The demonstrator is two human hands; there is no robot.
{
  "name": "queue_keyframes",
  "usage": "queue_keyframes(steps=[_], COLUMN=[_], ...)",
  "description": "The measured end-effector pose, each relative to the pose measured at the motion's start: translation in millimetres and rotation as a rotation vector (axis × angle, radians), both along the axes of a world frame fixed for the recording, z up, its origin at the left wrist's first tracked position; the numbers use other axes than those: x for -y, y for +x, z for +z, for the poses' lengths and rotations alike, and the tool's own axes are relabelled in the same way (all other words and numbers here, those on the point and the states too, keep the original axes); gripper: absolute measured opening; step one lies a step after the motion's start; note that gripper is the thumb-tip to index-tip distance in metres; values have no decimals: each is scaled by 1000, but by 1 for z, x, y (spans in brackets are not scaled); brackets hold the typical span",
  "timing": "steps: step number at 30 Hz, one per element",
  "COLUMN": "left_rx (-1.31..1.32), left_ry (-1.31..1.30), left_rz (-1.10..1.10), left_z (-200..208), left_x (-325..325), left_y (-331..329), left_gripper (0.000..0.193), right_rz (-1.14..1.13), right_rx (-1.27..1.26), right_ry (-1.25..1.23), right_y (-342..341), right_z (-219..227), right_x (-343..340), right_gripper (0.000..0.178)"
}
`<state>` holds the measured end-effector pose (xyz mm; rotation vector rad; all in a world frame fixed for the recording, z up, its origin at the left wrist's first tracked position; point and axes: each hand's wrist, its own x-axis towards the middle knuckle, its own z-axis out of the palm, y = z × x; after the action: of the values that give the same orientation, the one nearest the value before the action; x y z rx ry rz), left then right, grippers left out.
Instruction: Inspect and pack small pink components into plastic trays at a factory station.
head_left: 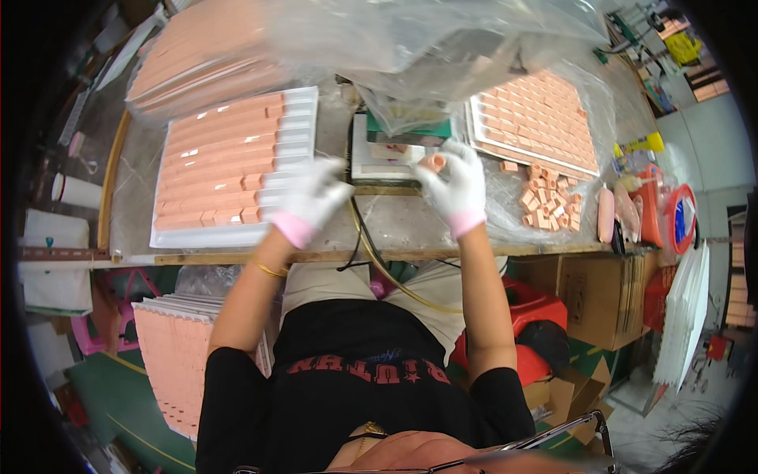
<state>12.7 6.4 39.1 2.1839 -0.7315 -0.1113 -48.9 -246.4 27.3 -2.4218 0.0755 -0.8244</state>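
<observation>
Left hand blurred, plastic sheeting cropped

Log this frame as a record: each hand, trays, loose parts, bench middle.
left hand: gloved, blurred, by the left tray's right edge; grip unclear
right hand: gloved, pinching a peach piece
left tray: white, peach pieces in rows, right side bare
right tray: white, rows of peach pieces
loose parts: small peach pile, below right tray
bench middle: green-topped device, partly under clear plastic
</observation>
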Motion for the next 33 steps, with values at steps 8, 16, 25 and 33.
queue_keyframes(steps=[8, 16, 25, 33], left_rx=[347, 481, -637, -1061], left_ry=[735, 310, -562, -814], left_rz=[162, 133, -164, -221], left_z=[-28, -36, -21, -37], left_x=[-82, -105, -3, 54], left_y=[78, 80, 10, -15], left_gripper=[26, 31, 42, 44], right_rz=[10, -492, -436, 458], right_rx=[-314, -405, -571, -234], right_ry=[247, -399, -409, 1190], right_y=[50, -5, -40, -29], right_z=[9, 1, -30, 17], right_x=[-9, 101, 129, -3], right_gripper=[35, 23, 21, 40])
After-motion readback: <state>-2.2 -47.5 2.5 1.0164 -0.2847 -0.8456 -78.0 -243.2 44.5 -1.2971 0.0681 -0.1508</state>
